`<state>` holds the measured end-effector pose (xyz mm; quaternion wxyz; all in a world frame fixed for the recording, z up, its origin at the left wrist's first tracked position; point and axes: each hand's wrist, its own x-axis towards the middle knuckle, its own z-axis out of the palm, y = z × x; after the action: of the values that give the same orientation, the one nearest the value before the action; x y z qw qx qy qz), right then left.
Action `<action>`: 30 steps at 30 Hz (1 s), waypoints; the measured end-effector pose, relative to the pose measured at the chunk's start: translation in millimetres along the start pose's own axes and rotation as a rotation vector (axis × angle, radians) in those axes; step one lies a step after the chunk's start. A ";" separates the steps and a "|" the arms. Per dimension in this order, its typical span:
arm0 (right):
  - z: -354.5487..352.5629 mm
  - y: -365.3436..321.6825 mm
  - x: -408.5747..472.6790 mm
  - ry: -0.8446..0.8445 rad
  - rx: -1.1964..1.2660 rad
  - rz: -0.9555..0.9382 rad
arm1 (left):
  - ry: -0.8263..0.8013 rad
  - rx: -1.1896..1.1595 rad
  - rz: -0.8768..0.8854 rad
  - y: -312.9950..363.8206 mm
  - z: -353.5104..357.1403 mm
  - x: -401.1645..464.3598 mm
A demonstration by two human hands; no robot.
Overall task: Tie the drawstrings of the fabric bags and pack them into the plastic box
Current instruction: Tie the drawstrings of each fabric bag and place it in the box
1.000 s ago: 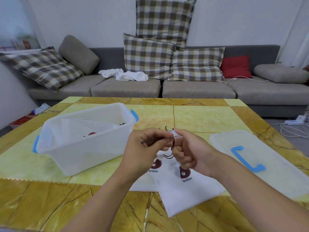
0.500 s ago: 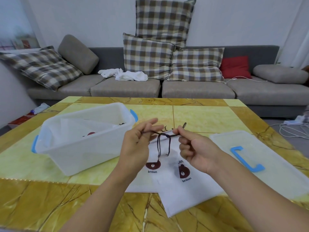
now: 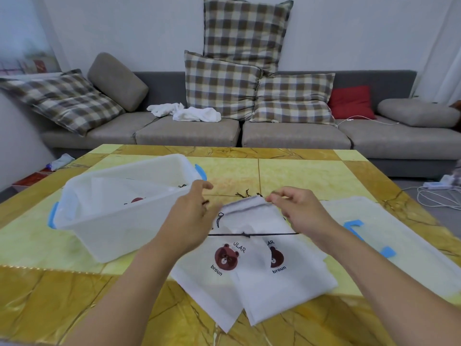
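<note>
Two white fabric bags with a brown bear print lie overlapped on the table; the right bag lies over the left bag. A dark drawstring runs taut between my hands above them, with a knot in its middle. My left hand grips one end and my right hand pinches the other by the bag's raised, gathered top edge. The translucent plastic box with blue handles stands open left of my left hand, with bear-print bags inside.
The box's lid with a blue handle lies flat on the right of the yellow marble table. Behind the table stands a grey sofa with checked cushions. Cables lie on the floor at far right.
My hands were close together working the string; they have pulled apart sideways. The drawstring went from a hanging loop to a taut line with a knot.
</note>
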<state>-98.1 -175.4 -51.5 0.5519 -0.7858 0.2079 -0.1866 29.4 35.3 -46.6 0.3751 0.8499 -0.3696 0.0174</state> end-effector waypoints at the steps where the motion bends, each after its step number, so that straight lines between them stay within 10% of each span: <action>1: 3.5 -2.1 -3.7 -0.065 -0.140 -0.065 | -0.064 0.082 0.044 -2.4 2.7 -2.6; 7: 9.4 1.0 -11.9 -0.246 -0.880 -0.238 | -0.234 0.443 0.117 -3.0 0.8 -1.9; 22: 16.7 3.7 -4.7 -0.290 -0.467 -0.321 | -0.316 -0.437 0.163 20.4 12.2 -15.9; 30: 20.6 -2.2 -10.7 -0.245 -0.324 -0.230 | -0.219 -0.407 0.039 14.8 8.4 -13.8</action>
<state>-96.1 -152.8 -56.8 0.4148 -0.8994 0.0756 -0.1157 7.8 31.7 -47.6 0.4960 0.7464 -0.4202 -0.1426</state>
